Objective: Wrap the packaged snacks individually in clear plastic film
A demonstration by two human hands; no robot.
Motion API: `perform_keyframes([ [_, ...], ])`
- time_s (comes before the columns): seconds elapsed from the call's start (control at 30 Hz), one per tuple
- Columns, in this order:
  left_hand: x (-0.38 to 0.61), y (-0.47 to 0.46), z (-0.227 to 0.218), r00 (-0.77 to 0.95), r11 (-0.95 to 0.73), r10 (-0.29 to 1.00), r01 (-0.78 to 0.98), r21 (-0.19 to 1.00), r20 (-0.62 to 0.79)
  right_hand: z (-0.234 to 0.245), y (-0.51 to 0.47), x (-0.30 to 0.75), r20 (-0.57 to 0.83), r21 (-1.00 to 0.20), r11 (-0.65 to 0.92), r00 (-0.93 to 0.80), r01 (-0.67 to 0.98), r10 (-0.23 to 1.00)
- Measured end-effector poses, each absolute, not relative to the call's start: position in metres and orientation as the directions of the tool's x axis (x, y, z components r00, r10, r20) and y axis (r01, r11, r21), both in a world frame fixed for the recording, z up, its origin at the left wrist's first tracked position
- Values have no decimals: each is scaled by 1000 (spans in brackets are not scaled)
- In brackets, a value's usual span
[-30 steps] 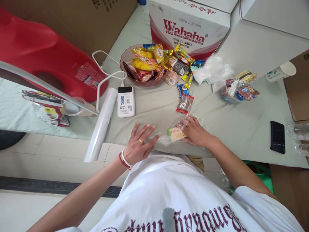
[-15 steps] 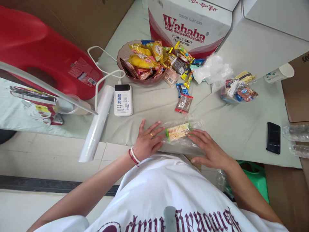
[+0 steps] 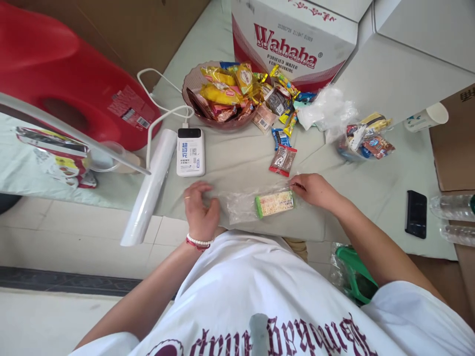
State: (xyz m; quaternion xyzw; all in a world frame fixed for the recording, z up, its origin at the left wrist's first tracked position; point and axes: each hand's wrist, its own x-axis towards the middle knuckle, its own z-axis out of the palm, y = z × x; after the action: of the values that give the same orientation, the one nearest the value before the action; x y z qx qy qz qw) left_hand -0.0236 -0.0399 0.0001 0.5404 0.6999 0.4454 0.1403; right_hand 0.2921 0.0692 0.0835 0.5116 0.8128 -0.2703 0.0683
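Observation:
A packet of biscuits (image 3: pixel 275 203) with a green end and speckled cream label lies on the table by its front edge. Clear plastic film (image 3: pixel 239 205) spreads out to the packet's left and runs under or around it; which of the two I cannot tell. At the packet's right end my right hand (image 3: pixel 314 191) is closed in a pinch on the film's upper edge. My left hand (image 3: pixel 202 210) rests on the cloth left of the film, fingers curved and thumb apart, with nothing seen in it. A red sachet (image 3: pixel 283 160) lies just behind the packet.
Behind stand a snack bowl (image 3: pixel 222 122) and a Wahaha carton (image 3: pixel 289 44). To the left are a power bank (image 3: pixel 190 152) with cable, a film roll (image 3: pixel 150 188) and a red container (image 3: pixel 74 74). A phone (image 3: pixel 416 214) and paper cup (image 3: pixel 426 117) sit right.
My left hand has moved left off the packet, and the film now reaches out that way. My right hand has risen slightly and closed on the film's edge.

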Motion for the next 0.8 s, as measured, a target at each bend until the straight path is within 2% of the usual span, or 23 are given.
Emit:
perform_keyframes([
  [0.07,-26,-54,8,-358,-59,826,713,699,435,79,78,283,-432,-308,298,-412,904,802],
  [0.1,-24,-61,13,-257,-157,822,754,637,508,77,80,279,-442,-280,288,-390,916,808],
  [0.17,-14,-71,23,91,-430,809,764,481,580,76,81,275,-453,-228,284,-360,931,816],
  [0.2,-5,-71,28,307,-570,777,713,408,549,78,81,274,-463,-197,288,-348,937,815],
  [0.23,5,-68,32,445,-648,744,664,374,499,80,81,273,-474,-163,296,-338,941,813],
  [0.3,26,-53,35,559,-655,755,670,349,344,87,82,272,-448,-102,323,-333,941,829],
  [0.4,47,-29,33,617,-641,766,713,286,180,95,88,265,-225,-101,442,-454,891,862],
  [0.47,51,-22,29,623,-639,767,726,255,152,93,98,254,-83,-124,572,-583,811,809],
  [0.5,51,-22,27,619,-637,770,730,248,156,89,104,247,-60,-128,624,-634,771,771],
  [0.57,49,-24,25,596,-624,781,741,247,188,80,119,232,-113,-127,681,-693,721,712],
  [0.67,48,-29,23,541,-589,807,764,263,237,72,135,217,-265,-127,685,-690,718,674],
  [0.8,48,-25,21,514,-562,827,769,305,229,91,119,227,-240,-213,736,-765,642,598],
])
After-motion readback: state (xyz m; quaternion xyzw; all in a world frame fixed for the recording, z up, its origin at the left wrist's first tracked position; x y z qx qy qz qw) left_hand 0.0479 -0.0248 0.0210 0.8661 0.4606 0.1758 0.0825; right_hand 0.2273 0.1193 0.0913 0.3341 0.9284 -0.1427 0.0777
